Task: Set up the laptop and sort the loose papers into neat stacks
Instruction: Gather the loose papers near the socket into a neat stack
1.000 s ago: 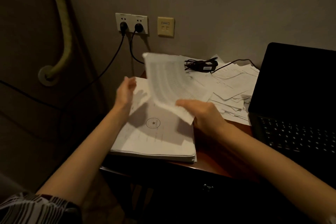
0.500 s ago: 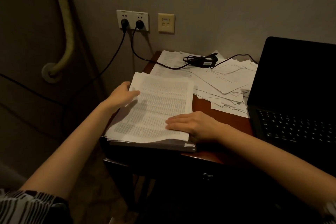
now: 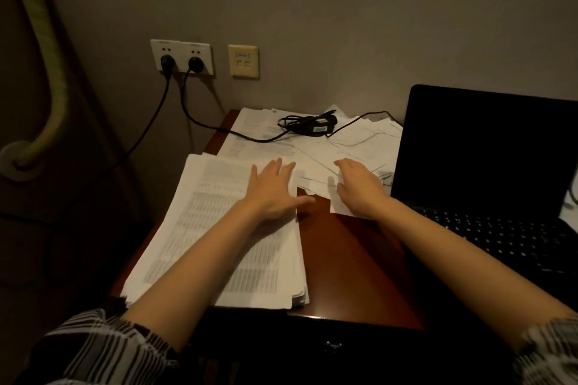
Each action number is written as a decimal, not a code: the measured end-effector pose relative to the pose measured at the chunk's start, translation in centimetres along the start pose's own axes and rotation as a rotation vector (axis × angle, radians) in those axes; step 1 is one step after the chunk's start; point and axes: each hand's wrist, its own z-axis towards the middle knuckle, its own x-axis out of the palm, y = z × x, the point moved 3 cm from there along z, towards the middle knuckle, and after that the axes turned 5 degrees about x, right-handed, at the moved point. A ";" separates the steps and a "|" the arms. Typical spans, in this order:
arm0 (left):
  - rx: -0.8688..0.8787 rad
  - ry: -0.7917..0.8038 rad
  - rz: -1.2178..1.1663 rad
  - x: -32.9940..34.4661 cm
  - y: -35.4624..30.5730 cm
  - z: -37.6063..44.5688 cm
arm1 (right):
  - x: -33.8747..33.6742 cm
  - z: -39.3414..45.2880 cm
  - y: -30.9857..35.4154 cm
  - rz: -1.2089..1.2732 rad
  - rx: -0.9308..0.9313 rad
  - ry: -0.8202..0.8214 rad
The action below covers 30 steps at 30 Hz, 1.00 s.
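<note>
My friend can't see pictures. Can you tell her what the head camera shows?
Two bare hands reach over a wooden desk: the left hand lies flat on a neat paper stack, the right hand touches loose papers. An open dark laptop stands at right.

Wall sockets (image 3: 182,56) (two plugs (image 3: 180,63))

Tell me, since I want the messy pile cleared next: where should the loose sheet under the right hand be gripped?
Probably at its near corner, which juts over bare table with nothing on it. Come from the near side, thumb beneath, fingers on top; the right hand is already over it. Farther back, other sheets overlap.
</note>
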 end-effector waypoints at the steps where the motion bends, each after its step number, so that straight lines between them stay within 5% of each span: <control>1: -0.003 0.007 0.010 0.5 -0.1 0.6 | 0.1 0.7 -0.3 -0.027 0.022 0.003; 15: -0.061 -0.172 -0.062 1.9 2.2 2.5 | -1.0 5.3 -1.9 -0.374 0.067 -0.006; 21: -0.071 -0.202 -0.061 2.3 2.2 2.2 | 0.1 5.9 -0.8 -0.509 -0.057 -0.009; 25: -0.062 -0.209 -0.089 2.2 2.2 2.1 | -0.5 7.0 -1.0 -0.622 0.054 0.024; 30: -0.072 -0.247 -0.109 2.2 2.3 2.3 | -6.1 8.7 -1.4 -0.577 0.091 -0.113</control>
